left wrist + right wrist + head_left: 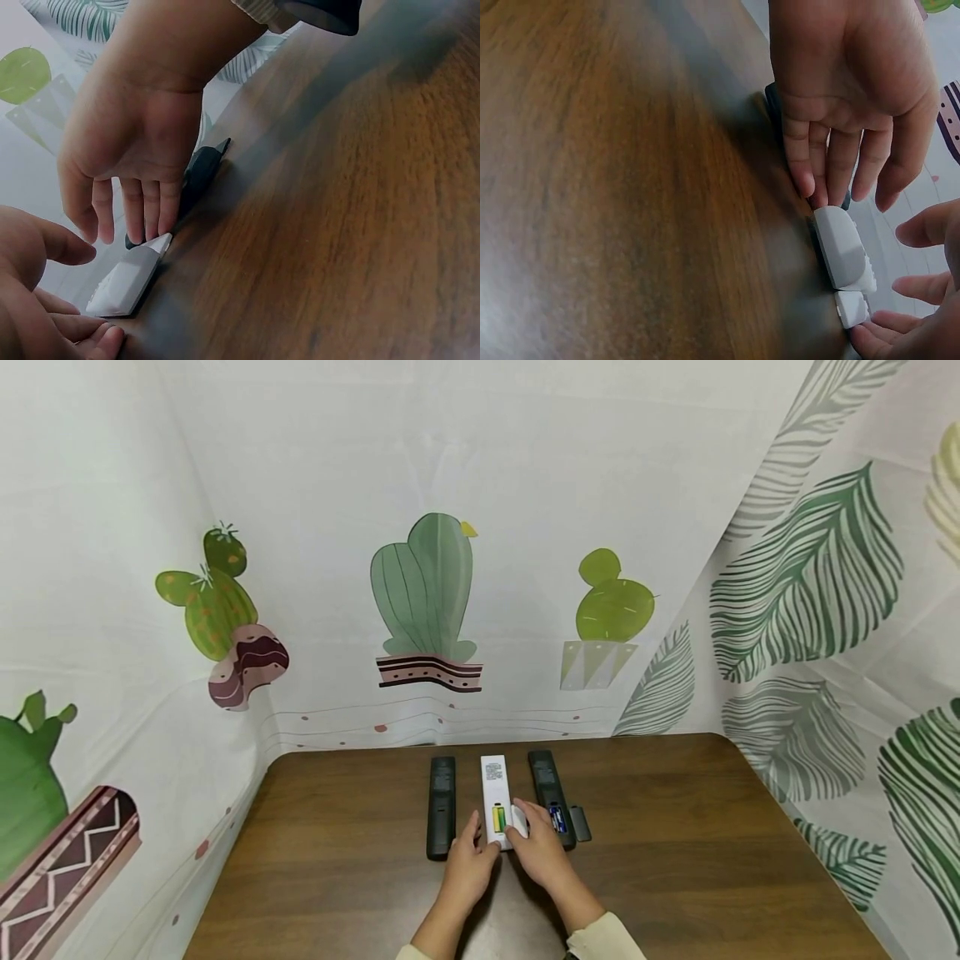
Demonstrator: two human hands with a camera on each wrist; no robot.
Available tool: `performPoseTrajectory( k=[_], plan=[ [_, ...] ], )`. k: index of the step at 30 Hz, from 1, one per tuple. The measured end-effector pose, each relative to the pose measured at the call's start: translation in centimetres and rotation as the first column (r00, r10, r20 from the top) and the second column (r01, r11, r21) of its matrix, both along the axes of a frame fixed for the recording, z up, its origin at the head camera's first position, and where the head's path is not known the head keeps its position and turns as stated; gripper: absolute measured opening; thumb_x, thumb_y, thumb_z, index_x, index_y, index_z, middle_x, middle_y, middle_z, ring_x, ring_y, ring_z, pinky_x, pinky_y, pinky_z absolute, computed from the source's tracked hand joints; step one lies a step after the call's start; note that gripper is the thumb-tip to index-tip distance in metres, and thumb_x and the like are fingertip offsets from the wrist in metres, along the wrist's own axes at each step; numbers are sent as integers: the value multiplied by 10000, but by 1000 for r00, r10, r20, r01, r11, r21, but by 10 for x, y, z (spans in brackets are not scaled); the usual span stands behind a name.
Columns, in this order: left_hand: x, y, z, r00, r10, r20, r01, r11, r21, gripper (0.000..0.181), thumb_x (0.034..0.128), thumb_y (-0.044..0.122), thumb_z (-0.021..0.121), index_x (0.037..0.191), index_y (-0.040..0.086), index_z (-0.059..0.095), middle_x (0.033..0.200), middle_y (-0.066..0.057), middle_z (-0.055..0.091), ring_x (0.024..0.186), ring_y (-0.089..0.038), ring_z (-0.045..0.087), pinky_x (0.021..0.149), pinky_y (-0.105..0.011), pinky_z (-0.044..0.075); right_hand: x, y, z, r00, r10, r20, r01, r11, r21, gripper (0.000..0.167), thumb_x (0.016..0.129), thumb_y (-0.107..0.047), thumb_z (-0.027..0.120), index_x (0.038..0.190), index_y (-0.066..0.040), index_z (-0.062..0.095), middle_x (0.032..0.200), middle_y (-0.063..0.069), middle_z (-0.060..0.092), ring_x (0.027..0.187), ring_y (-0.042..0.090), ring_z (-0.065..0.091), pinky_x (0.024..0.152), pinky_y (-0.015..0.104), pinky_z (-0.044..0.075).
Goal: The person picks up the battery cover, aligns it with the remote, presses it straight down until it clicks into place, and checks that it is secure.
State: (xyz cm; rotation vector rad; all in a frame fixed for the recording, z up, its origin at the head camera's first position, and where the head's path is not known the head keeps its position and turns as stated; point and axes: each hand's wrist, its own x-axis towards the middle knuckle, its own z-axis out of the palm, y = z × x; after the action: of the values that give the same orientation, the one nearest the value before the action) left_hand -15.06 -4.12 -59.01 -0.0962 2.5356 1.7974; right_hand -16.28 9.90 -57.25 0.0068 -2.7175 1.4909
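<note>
White cloth backdrop (322, 468): printed with cacti and large leaves; hangs behind the far edge of the table and along its left and right sides.
Brown table (322, 860): wood-grain top, rounded far corners; all remotes lie near the middle of its far edge.
Right hand (543, 853): reaches in from the near edge, cream sleeve (607, 937) at the wrist; fingers extended with gaps between, tips at the white cover (518, 819); thumb over the right side of the white remote (496, 783), by the cells. Whether the thumb presses on them: cannot tell.
Left hand (468, 864): beside the near end of the white remote, on the side toward the table's left edge; fingers fairly straight, slightly spread; fingertips at the remote's side, thumb by its near end.
Left black remote (441, 818): lies on the left hand's side of the white one, apart from it.
Right black remote (548, 785): slightly slanted; battery bay uncovered.
White remote: between the two black ones, label side up, far end toward the table's far edge; battery bay uncovered.
Black cover (581, 824): just beside the right black remote, toward the table's right edge.
White cover: just beside the white remote, partly hidden by fingers.
Yellow-green cells (500, 818): in the white remote's bay.
Blue cells (557, 818): in the right black remote's bay; partly hidden.
</note>
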Motion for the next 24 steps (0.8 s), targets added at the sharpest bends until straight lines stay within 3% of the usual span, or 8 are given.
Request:
performPoseTrajectory(
  k=[8, 16, 24],
  plan=[
    [-1, 3, -3, 1000, 0, -14, 0, 1000, 19, 702, 880, 106, 672, 1488, -106, 392, 1424, -273, 563, 1300, -399, 556, 976, -476, 556, -1, 1, -1, 1000, -1, -10, 1, 1000, 5, 505, 940, -139, 655, 1405, 24, 545, 1444, 283, 479, 1307, 450, 511, 1071, 600, 432],
    [-1, 3, -2, 999, 22, -38, -21, 1000, 16, 654, 865, 73, 657, 1454, -111, 443, 1381, -274, 593, 1275, -402, 571, 964, -476, 558, -2, -1, -2, 1000, -8, -30, 9, 999, 36, 471, 938, -66, 628, 1389, 46, 554, 1426, 282, 491, 1297, 445, 521, 1073, 588, 436],
    [-4, 4, -3, 999, 29, -23, -29, 1000, 0, 621, 880, 82, 649, 1444, -103, 464, 1368, -219, 625, 1245, -370, 587, 980, -511, 529, -5, -1, -7, 1000, -11, -16, 12, 997, 70, 467, 927, -41, 626, 1384, 31, 568, 1398, 271, 517, 1247, 407, 557, 1033, 558, 469]
  ],
)
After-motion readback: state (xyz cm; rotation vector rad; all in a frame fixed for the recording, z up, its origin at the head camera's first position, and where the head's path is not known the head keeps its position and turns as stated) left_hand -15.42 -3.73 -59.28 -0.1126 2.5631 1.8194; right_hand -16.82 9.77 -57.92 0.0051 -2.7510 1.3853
